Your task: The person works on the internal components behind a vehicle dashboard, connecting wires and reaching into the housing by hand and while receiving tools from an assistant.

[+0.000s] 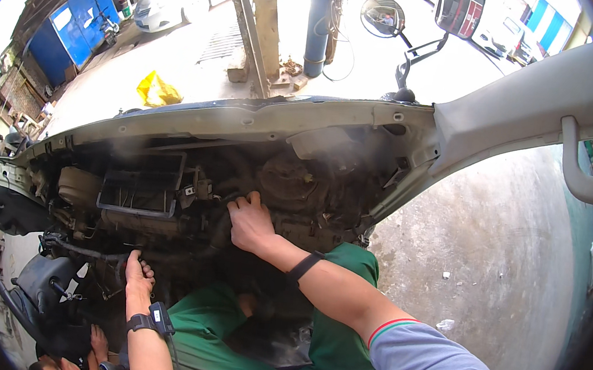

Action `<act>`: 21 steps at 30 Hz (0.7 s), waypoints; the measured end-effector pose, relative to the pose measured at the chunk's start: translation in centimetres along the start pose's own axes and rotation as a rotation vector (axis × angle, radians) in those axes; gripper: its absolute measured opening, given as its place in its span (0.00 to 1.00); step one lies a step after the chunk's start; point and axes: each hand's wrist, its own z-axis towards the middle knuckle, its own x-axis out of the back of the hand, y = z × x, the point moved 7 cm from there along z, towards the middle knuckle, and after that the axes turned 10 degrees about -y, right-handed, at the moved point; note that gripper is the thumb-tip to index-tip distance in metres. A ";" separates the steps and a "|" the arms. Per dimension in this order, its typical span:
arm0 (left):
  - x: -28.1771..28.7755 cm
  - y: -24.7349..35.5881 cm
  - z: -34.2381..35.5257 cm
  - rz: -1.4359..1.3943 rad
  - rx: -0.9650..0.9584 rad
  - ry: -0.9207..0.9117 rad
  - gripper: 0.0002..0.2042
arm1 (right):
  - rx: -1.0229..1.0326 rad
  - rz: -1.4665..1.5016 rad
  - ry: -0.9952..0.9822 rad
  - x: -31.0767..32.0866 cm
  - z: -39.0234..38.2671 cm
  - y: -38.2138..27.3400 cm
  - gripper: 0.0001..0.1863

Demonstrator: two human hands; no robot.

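Your left hand (pixel 140 272) is touching the black cable (pixel 90 253) at near left, fingers curled; your right hand (pixel 252 225) is resting inside the open dashboard (pixel 148 224), farther right. Either grip, I cannot tell.

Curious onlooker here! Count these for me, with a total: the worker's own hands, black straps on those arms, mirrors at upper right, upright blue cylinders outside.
Own hands: 2 (left hand, right hand)
Black straps: 2 (left strap, right strap)
Mirrors: 2 (round mirror, rectangular mirror)
Blue cylinder: 1
Total: 7
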 end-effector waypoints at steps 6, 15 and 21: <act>-1.2 -0.3 -1.1 -0.013 0.053 -0.183 0.19 | -0.010 -0.010 -0.012 0.0 0.2 0.3 0.21; -0.7 -0.4 -2.0 -0.061 -0.002 -0.324 0.12 | -0.002 -0.029 0.006 -0.1 0.1 0.2 0.22; -1.2 -0.8 -2.6 -0.021 0.020 -0.308 0.12 | -0.005 -0.031 -0.012 -0.1 -0.3 0.1 0.23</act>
